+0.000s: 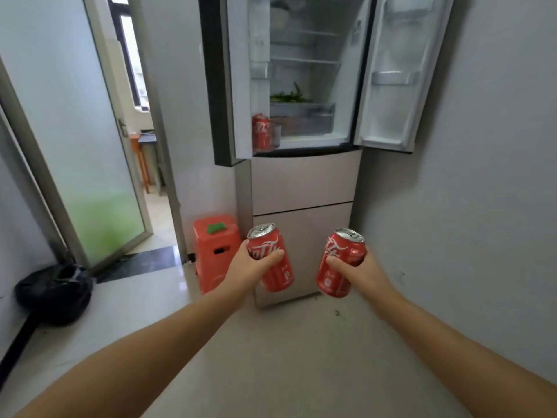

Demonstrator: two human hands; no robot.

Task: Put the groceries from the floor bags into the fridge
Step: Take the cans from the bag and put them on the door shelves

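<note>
Two red aluminium drink cans with white script lettering and silver tops are held up side by side in front of an open fridge, one in each of a person's outstretched hands. The left hand [253,263] grips the left red can [272,257] around its middle, thumb across the front over the lettering, the can tilted with its top leaning left. The right hand [357,267] is wrapped around the right red can [342,262] in the same way, its top leaning right. The two cans sit near each other but apart, their pull-tabs unopened.

Beyond them stands the tall beige multi-door fridge [304,182], its two upper doors swung wide and its two lower drawers closed. A third red can [261,131] stands upright in the bottom bin of the left fridge door [238,86]. Inside, green leafy vegetables [289,96] lie on the lowest shelf above a clear crisper drawer [301,120]; the wire shelves higher up are hazy. The right fridge door [394,73] shows pale plastic racks.

Left of the fridge, an orange plastic stool [215,251] with a green patch on its seat rests on the pale tiled floor [271,357]. Farther left, a frosted glass door [87,146] stands ajar, and a black plastic bag [54,292] slumps near the wall.
</note>
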